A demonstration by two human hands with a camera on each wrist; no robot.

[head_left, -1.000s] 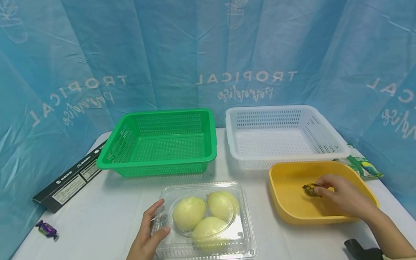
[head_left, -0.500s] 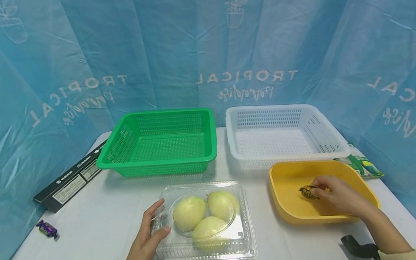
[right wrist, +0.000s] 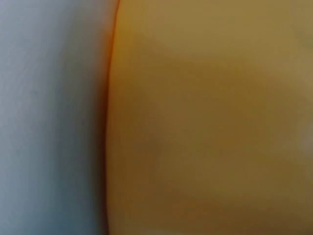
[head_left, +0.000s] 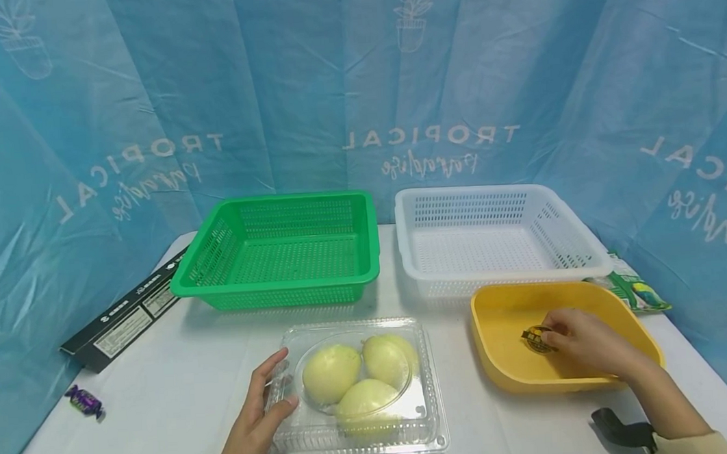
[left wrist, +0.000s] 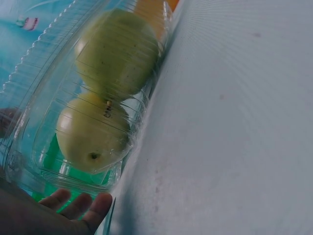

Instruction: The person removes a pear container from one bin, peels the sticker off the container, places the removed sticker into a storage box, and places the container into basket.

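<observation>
In the head view, my left hand (head_left: 256, 414) rests at the left side of a clear plastic clamshell box (head_left: 430, 388). Its thumb lies over the lid's edge and its fingers stay nearly straight. Fingertips (left wrist: 100, 205) touch or sit close to the box's end in the left wrist view. Inside the shut box lie pale green-yellow pears (head_left: 331, 373). My right hand (head_left: 582, 342) reaches into a yellow plastic basin (head_left: 501, 374) and pinches a small round black-and-gold label (head_left: 537, 339). The right wrist view has only the blurred basin wall (right wrist: 205, 122), and that hand's fingers are out of it.
A green basket (head_left: 297, 258) and a white basket (head_left: 475, 245) stand at the back. On the left lie a long black box (head_left: 121, 318) and a purple wrapped candy (head_left: 85, 401). A green packet (head_left: 634, 285) lies behind the basin. Blue curtains enclose the table.
The right hand and the label it pinches have shifted slightly left and toward the near side within the basin. The left hand and the clear box have stayed put.
</observation>
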